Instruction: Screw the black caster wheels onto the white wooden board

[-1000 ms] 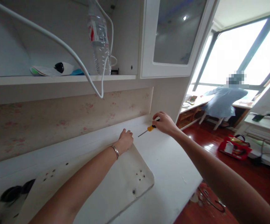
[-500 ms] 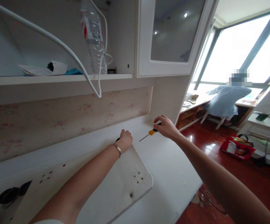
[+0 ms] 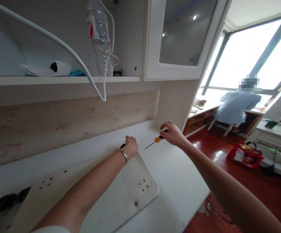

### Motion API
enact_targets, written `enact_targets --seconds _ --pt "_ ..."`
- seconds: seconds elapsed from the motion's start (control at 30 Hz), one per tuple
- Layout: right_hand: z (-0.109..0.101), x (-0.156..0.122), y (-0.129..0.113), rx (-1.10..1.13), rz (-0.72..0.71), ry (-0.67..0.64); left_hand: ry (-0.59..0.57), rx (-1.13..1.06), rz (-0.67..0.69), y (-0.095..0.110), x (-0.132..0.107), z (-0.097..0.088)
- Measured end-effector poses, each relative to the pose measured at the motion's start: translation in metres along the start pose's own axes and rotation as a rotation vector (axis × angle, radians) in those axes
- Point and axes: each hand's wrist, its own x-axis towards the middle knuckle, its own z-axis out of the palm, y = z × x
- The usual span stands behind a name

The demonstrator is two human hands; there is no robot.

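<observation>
My right hand (image 3: 172,133) grips a screwdriver (image 3: 158,139) with a yellow and black handle. Its thin metal shaft slopes down to the left, the tip just off the panel's far edge. Wearing a bracelet at the wrist, my left hand (image 3: 131,145) is closed at the far right corner of a white panel (image 3: 121,194). A small black part (image 3: 123,146) shows beside those fingers; most of it is hidden, so its kind is unclear. The panel has a rounded corner and several small holes, and it lies flat on the white desk (image 3: 176,181).
Overhead, a shelf (image 3: 65,80) carries a plastic bottle (image 3: 101,48), and a white cable (image 3: 74,55) hangs in front. Black objects (image 3: 6,202) lie at lower left. A red bag (image 3: 245,155) sits on the floor. Another person (image 3: 237,105) sits by the window.
The view has shifted slightly. Both hands stay almost in place, the screwdriver tip a touch lower. The person by the window leans a little differently.
</observation>
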Motion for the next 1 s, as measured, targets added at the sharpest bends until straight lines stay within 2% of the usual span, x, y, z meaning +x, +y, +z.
enact_targets --seconds 0.4,0.63,0.73,0.83,0.93,1.0 --pt "0.010 0.003 0.002 0.019 -0.018 -0.008 0.030 -0.085 -0.045 -0.002 0.004 0.000" --pt "0.012 0.002 0.001 0.090 0.011 0.018 0.212 -0.161 -0.044 -0.010 -0.005 -0.008" --pt "0.022 -0.013 0.005 0.182 0.050 0.025 0.311 -0.231 -0.052 -0.023 -0.030 -0.009" --pt "0.042 -0.039 0.011 0.314 0.105 0.002 0.381 -0.325 -0.076 -0.042 -0.073 0.001" --pt "0.066 -0.066 0.017 0.409 0.154 -0.014 0.394 -0.441 -0.094 -0.061 -0.126 0.025" --pt "0.082 -0.079 0.018 0.444 0.182 -0.022 0.393 -0.626 -0.111 -0.073 -0.162 0.049"
